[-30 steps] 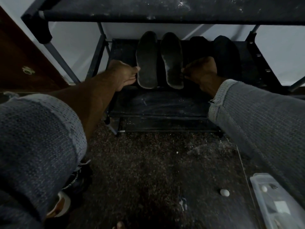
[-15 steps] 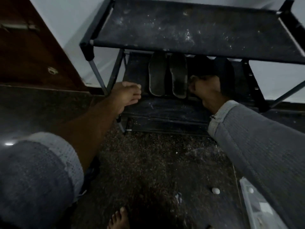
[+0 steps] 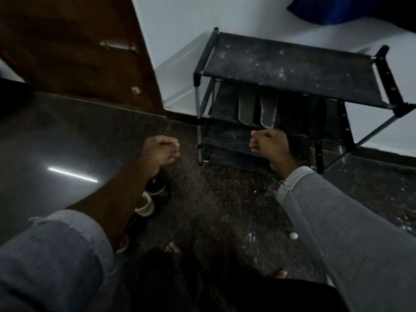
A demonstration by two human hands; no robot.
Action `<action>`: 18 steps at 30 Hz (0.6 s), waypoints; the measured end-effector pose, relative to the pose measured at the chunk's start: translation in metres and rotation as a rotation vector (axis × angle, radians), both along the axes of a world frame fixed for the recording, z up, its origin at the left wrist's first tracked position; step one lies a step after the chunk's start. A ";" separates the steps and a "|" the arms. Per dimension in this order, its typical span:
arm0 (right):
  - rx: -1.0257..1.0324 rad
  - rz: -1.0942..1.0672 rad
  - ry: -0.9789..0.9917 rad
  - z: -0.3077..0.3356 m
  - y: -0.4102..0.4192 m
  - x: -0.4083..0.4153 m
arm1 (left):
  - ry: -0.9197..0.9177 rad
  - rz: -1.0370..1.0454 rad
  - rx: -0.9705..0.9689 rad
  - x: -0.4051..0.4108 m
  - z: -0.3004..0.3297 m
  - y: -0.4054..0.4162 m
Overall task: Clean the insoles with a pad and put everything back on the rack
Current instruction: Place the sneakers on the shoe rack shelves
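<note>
On the middle shelf of the black rack [image 3: 290, 66], far and to the right against the pale wall, two grey insoles [image 3: 257, 108] lie side by side with their heels toward the near edge, and a darker pair [image 3: 315, 115] sits just to their right, hard to make out in the gloom. By the look of them the insoles are thin, light and bendy, likely to flop if lifted by one end, so the safest hold would be a pinch at the heel or a flat grip across the middle; they seem neither fragile nor slippery. With all four lying on the shelf, the task appears close to finished. No pad can be picked out with certainty, though a small white object [image 3: 293, 235] lies on the speckled floor [image 3: 213, 199] near the right sleeve. The right hand [image 3: 269, 145] hangs just in front of the rack's lower shelf, its fingers [image 3: 255, 144] curled into a loose fist that seems to hold nothing and touches neither rack nor insoles. The left hand [image 3: 161, 150] is well to the left over the floor, its fingers [image 3: 173, 147] straight, together and relaxed, holding nothing. Beneath the left forearm a dark shoe with a pale sole [image 3: 148, 202] rests on the floor.
</note>
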State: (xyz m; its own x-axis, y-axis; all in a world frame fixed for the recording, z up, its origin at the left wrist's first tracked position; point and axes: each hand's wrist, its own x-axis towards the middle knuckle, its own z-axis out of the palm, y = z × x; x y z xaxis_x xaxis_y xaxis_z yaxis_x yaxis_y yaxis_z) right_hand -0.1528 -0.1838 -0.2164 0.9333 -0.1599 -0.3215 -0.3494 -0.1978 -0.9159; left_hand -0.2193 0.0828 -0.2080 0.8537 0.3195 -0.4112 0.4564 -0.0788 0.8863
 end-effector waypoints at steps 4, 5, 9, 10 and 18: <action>-0.001 0.074 -0.032 0.026 0.033 -0.031 | -0.041 0.060 0.022 -0.043 0.029 0.037; 0.003 0.093 -0.043 0.031 0.042 -0.037 | -0.047 0.074 0.027 -0.053 0.034 0.045; 0.013 0.184 -0.068 0.046 0.083 -0.062 | -0.041 0.135 0.065 -0.090 0.040 0.076; 0.010 0.207 -0.071 0.046 0.093 -0.066 | -0.041 0.146 0.064 -0.099 0.039 0.082; -0.148 0.409 0.019 -0.023 0.162 -0.093 | 0.110 0.277 0.170 -0.158 -0.030 0.125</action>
